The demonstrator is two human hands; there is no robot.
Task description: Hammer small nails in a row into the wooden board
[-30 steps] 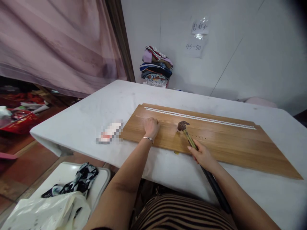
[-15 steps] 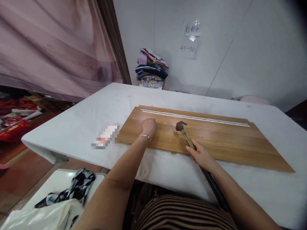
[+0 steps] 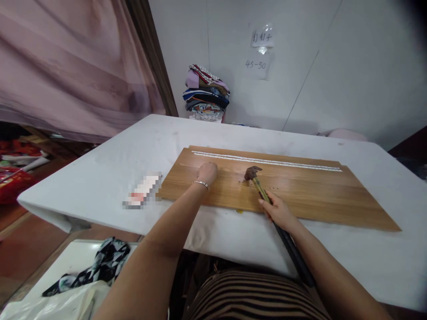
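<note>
My right hand (image 3: 278, 211) is wrapped round the handle of a claw hammer (image 3: 262, 189). Its rusty head hangs over the middle of a wooden board (image 3: 320, 191), near a row of small dark dots that look like nails or holes. Whether the head touches the wood I cannot tell. On the left part of the board rests my left hand (image 3: 207, 172), closed, with its fingers curled away from view; anything in them is hidden. Along the board's far side run two white printed strips (image 3: 267, 161).
The board lies on a white-covered table (image 3: 110, 178). A blurred-out pale object (image 3: 143, 191) is left of it. Behind the table stands a stack of folded cloth (image 3: 207, 93) by the wall. At lower left, a white stool (image 3: 75, 253) carries patterned fabric.
The whole view has shifted slightly, so the table and board appear a little further left. Both hands stay in nearly the same places, the hammer still in my right hand.
</note>
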